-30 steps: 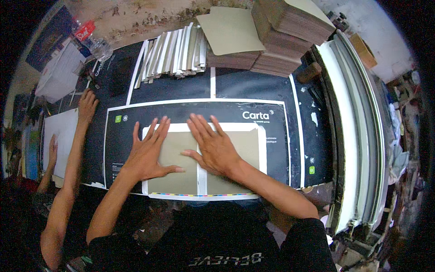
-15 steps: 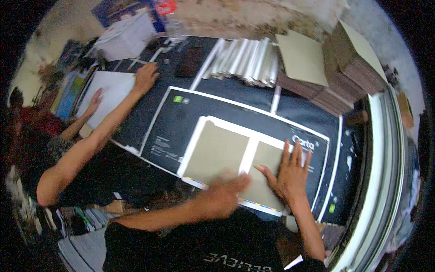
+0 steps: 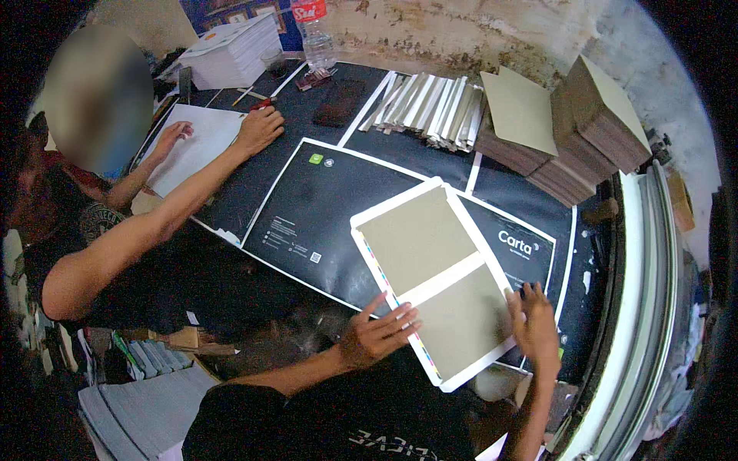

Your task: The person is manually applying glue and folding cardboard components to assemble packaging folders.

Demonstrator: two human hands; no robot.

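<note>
lifting or shifting step, by the look of it: white sheet with two grey boards (image 3: 437, 273) lying askew on the black printed sheet (image 3: 323, 207) over the worktop, near centre. left hand (image 3: 377, 334) at seven o'clock of it, fingers spread flat on its edge; right hand (image 3: 534, 323) at four o'clock, fingers curled over the edge, grip unclear. next probably calls for squaring it up.

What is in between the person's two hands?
In the head view, the lower grey board on the white sheet lies between the left hand and right hand, both touching its edges.
</note>
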